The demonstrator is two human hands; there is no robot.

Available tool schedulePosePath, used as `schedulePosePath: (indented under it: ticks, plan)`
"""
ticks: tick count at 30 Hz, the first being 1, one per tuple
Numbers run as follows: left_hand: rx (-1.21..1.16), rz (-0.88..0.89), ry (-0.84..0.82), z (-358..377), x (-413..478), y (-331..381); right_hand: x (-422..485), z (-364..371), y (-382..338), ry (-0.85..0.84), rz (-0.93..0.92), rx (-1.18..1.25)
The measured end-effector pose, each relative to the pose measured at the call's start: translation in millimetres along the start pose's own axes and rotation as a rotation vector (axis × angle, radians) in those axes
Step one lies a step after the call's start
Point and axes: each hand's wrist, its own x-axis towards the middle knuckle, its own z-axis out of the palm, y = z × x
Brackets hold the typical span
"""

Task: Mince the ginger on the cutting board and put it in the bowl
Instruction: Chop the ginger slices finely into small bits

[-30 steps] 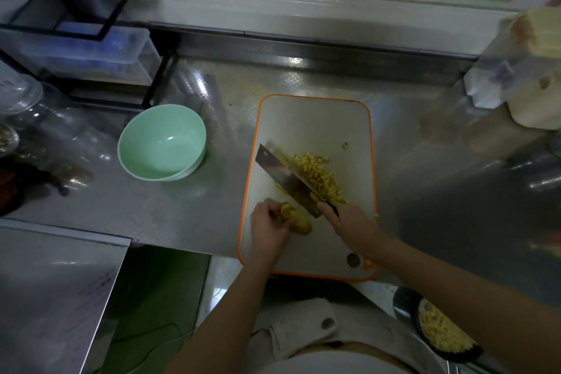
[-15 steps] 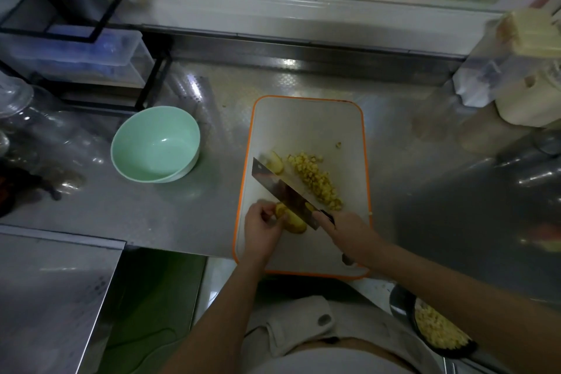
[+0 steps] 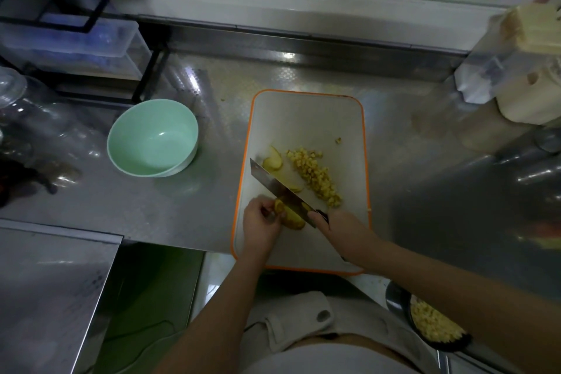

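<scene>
- While the stainless-steel counter (image 3: 188, 206) carries everything in play, nothing on it has yet reached its end place, so I judge the task roughly half done.
- The orange-rimmed cutting board (image 3: 303, 118) lies right of centre, its far half bare and its near half taken up by the ginger and both hands.
- The mint-green bowl (image 3: 153, 138) stands on the counter well to the left of the board and looks empty; the transfer step is wholly left to do.
- The cleaver (image 3: 277, 188) lies slantwise across the near-left part of the board, its blade over the uncut ginger.
- The right hand (image 3: 341, 229) is wrapped tight around the cleaver's handle.
- The left hand (image 3: 261, 222) has its fingers curled and pressed onto the ginger piece (image 3: 291, 218), pinning it just beside the blade.
- The diced ginger pile (image 3: 315, 173) sits just right of the blade; it is coarse cubes, so finer chopping probably remains.
- A few ginger slices (image 3: 273, 162) lie near the blade's tip, not yet cut down.
- One stray fleck (image 3: 338, 140) rests apart, farther up the board.
</scene>
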Motion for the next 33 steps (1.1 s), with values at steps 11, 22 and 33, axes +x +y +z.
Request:
schedulePosePath:
  ticks: [11,22,33]
  plan:
    - [0.017,-0.018,0.013,1,2,-4,12,19,-1,-0.008,0.032,0.053]
    - [0.043,-0.015,-0.025,-1,3,-2,19,4,9,0.025,0.045,0.17]
    - [0.02,-0.085,-0.058,-3,5,-5,23,-7,8,0.072,-0.048,0.115]
